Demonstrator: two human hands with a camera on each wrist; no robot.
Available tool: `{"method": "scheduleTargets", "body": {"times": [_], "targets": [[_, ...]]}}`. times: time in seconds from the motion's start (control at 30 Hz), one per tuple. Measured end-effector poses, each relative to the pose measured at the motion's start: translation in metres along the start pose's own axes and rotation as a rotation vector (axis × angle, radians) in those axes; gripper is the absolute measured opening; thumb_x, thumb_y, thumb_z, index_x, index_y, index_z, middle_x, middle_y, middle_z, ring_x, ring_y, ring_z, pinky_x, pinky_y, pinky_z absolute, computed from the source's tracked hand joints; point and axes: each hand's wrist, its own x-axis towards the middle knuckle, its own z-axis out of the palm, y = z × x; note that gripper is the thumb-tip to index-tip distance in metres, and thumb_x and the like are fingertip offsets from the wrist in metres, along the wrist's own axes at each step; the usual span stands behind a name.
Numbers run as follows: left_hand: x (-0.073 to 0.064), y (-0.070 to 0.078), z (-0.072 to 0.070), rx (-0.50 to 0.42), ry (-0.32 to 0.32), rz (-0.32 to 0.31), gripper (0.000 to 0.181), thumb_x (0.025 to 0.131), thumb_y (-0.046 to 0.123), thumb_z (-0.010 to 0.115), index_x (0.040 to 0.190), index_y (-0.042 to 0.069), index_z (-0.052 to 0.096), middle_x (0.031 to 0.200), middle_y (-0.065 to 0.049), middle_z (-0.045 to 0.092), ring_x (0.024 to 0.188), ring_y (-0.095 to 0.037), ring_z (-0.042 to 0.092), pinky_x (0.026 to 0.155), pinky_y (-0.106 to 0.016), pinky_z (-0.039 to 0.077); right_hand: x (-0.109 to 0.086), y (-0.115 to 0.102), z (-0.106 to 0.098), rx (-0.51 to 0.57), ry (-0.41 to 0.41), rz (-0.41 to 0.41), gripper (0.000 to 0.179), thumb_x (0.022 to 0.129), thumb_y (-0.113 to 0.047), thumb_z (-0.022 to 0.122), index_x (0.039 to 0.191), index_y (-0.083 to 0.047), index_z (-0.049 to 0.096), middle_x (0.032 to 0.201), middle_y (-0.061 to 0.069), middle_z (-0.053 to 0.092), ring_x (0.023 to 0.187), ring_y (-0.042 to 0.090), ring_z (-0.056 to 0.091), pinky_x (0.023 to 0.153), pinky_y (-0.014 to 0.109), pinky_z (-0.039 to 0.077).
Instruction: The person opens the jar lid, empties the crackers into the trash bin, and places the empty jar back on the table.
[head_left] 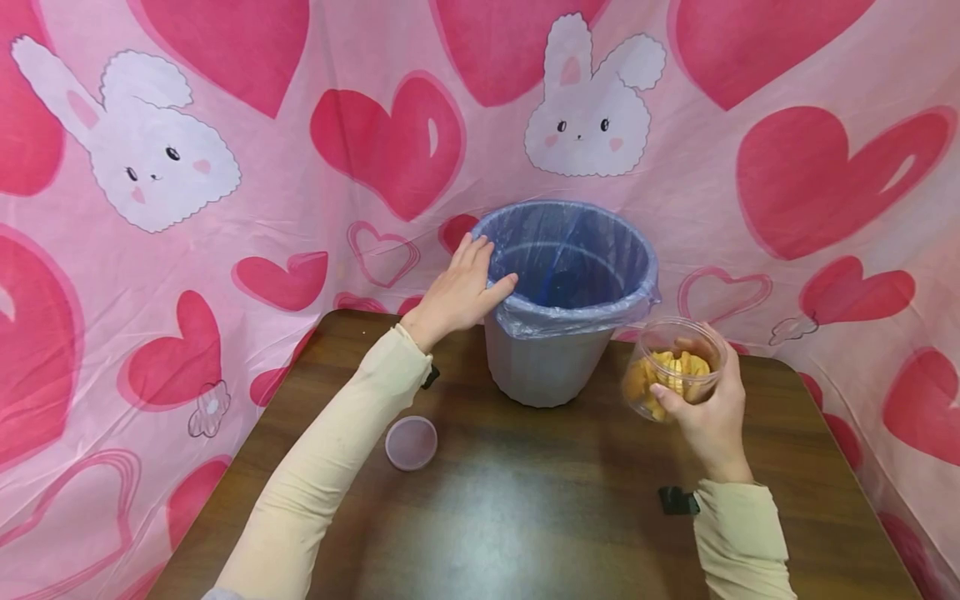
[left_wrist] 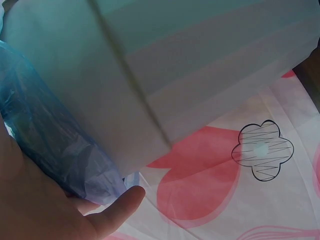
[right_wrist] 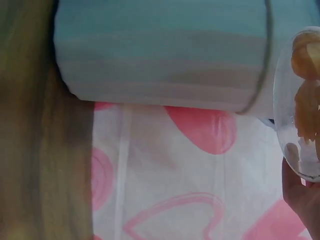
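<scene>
A grey trash bin (head_left: 546,367) stands upright on the table, lined with a blue plastic bag (head_left: 547,321) folded over its rim. At the bin's left rim, my left hand (head_left: 467,287) rests with its fingers straight against the bag. To the right of the bin, my right hand (head_left: 708,417) grips a clear plastic jar (head_left: 637,408), which is tilted toward the bin, its mouth uncovered. Yellow-orange ridged snack pieces (head_left: 675,371) fill part of it. In the right wrist view, the jar (right_wrist: 285,115) shows at the right edge, partly cut off.
A round translucent lid (head_left: 411,443) lies on the brown wooden table (head_left: 495,517), left of the bin. Behind and beside the table hangs a pink cloth (head_left: 495,167) with hearts and rabbits. A black strap piece (head_left: 677,501) juts from the right wrist.
</scene>
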Motion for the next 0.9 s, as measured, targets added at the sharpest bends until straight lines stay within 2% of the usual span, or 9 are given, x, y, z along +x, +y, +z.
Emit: {"method": "scheduleTargets", "body": {"times": [0.23,0.4,0.6,0.9], "targets": [[0.000,0.000,0.000,0.002,0.001,0.000,0.082,0.085,0.064,0.030,0.143,0.008,0.019,0.150,-0.006,0.013,0.139,-0.020,-0.004,0.107,-0.042,0.023,0.014,-0.007,-0.006,-0.053,0.012,-0.038,0.090,0.054,0.014,0.071,0.133,-0.011,0.038,0.114,0.010,0.054,0.107,0.014,0.049,0.092,0.014,0.037],[0.000,0.001,0.000,0.002,-0.001,-0.001,0.081,0.085,0.064,0.030,0.142,0.007,0.019,0.150,-0.006,0.013,0.139,-0.020,-0.004,0.107,-0.041,0.022,0.025,-0.022,-0.006,-0.082,0.007,-0.074,0.092,0.051,0.017,0.071,0.133,-0.007,0.038,0.112,0.009,0.054,0.105,0.013,0.049,0.091,0.014,0.036],[0.000,0.001,-0.001,0.000,0.000,0.002,0.082,0.085,0.064,0.030,0.142,0.007,0.019,0.150,-0.006,0.013,0.139,-0.020,-0.004,0.107,-0.042,0.022,0.034,-0.044,-0.004,-0.080,0.012,-0.072,0.086,0.053,0.016,0.070,0.131,-0.004,0.039,0.110,0.005,0.054,0.103,0.013,0.048,0.088,0.012,0.036],[0.000,0.001,-0.001,0.003,-0.003,0.001,0.081,0.085,0.063,0.030,0.142,0.007,0.019,0.150,-0.007,0.013,0.139,-0.020,-0.004,0.108,-0.040,0.020,0.047,-0.056,-0.004,-0.122,0.005,-0.097,0.087,0.053,0.012,0.072,0.131,-0.004,0.040,0.109,0.000,0.055,0.105,0.011,0.047,0.089,0.012,0.035]]}}
